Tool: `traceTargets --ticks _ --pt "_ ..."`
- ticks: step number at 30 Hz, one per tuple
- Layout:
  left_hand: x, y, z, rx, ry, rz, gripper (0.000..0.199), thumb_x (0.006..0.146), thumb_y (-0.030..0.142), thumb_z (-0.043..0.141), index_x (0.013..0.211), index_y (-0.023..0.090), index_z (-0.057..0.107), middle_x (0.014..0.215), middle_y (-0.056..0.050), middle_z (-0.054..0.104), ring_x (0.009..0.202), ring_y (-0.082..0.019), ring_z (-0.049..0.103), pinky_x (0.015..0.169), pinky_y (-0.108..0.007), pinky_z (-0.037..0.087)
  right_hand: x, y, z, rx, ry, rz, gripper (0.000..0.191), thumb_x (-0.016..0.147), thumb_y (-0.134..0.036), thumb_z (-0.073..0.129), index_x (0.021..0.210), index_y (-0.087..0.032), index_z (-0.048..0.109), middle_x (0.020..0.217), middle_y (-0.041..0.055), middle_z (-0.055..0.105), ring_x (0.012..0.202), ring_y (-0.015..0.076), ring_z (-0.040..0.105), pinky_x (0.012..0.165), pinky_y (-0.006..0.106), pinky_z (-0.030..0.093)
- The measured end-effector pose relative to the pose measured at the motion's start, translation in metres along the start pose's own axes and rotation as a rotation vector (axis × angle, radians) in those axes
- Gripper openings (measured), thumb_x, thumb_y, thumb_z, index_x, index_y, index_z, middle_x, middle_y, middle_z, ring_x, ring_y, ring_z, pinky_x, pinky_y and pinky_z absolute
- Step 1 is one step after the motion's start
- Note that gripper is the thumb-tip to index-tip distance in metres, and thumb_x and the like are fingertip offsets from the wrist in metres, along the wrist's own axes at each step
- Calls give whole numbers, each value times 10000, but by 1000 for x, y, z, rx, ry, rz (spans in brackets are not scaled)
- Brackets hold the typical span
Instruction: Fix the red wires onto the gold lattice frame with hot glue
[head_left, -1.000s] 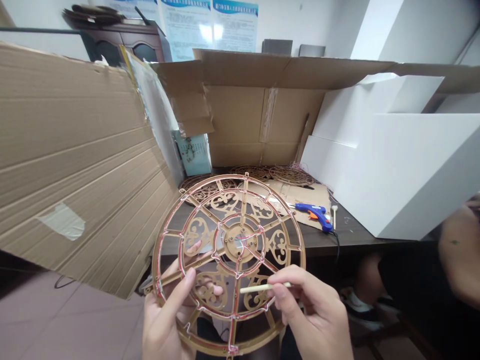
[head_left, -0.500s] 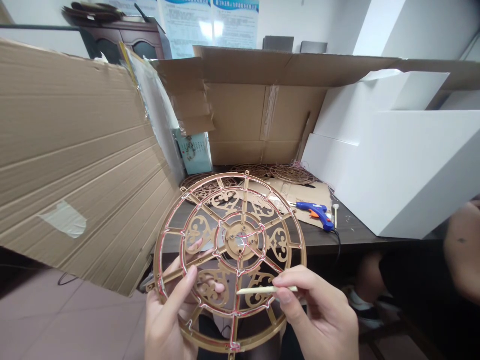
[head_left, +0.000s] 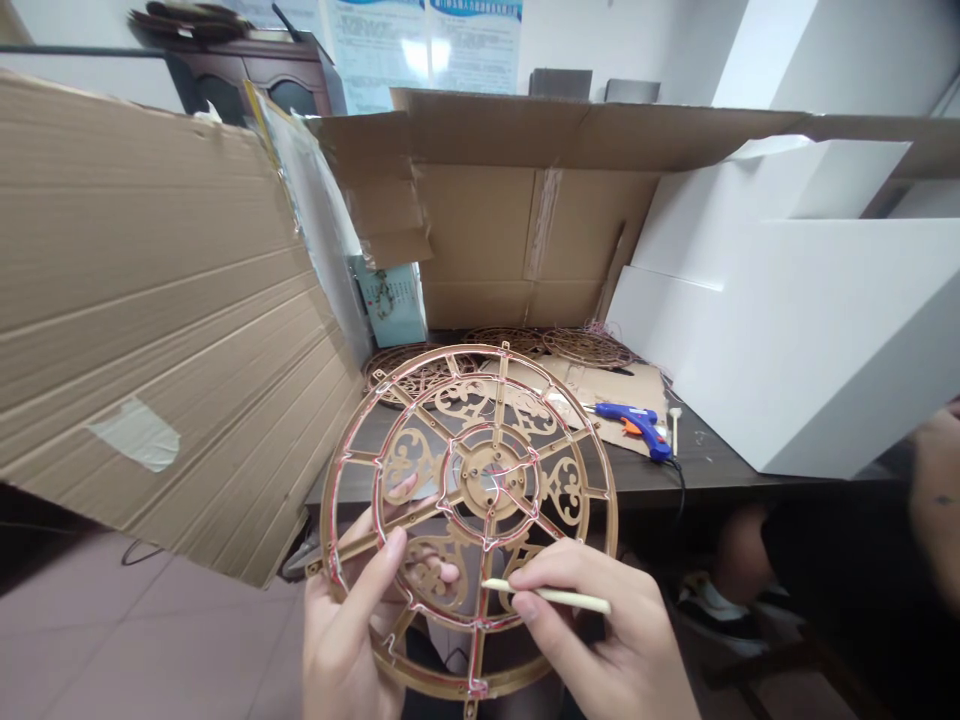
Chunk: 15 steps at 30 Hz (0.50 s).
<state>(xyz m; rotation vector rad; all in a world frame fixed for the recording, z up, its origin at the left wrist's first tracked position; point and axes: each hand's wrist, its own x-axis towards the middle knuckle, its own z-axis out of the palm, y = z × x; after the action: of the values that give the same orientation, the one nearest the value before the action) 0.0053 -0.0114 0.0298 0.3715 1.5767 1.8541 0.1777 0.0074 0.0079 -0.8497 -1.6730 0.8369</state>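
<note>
A round gold-brown openwork frame with spokes, rings and scroll ornaments is tilted up toward me over the table's front edge. Red and white wires run along its rings and spokes. My left hand grips its lower left side, thumb in front and fingers behind, seen through the gaps. Between the thumb and fingers of my right hand is a thin pale stick. The stick's left tip lies at the lower spoke, by the wire; I cannot tell whether it presses on it.
A blue hot glue gun lies on a cardboard sheet on the dark table. Behind are more round frames and a light-blue box. Cardboard and white panels wall the sides. Another person sits at right.
My right hand has shifted left, gripping the stick nearer its tip, so more of its right end shows. The frame and my left hand sit slightly further right in view.
</note>
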Motion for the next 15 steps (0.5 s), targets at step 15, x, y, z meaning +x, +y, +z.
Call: traceTargets --ticks 15 --pt "5 -5 2 -57 -67 -63 388 652 312 896 1003 200 774 974 -46 786 823 -244 767 710 -313 654 -10 14 4 437 76 425 294 992 -434 615 836 -186 630 663 20 685 503 109 626 450 165 486"
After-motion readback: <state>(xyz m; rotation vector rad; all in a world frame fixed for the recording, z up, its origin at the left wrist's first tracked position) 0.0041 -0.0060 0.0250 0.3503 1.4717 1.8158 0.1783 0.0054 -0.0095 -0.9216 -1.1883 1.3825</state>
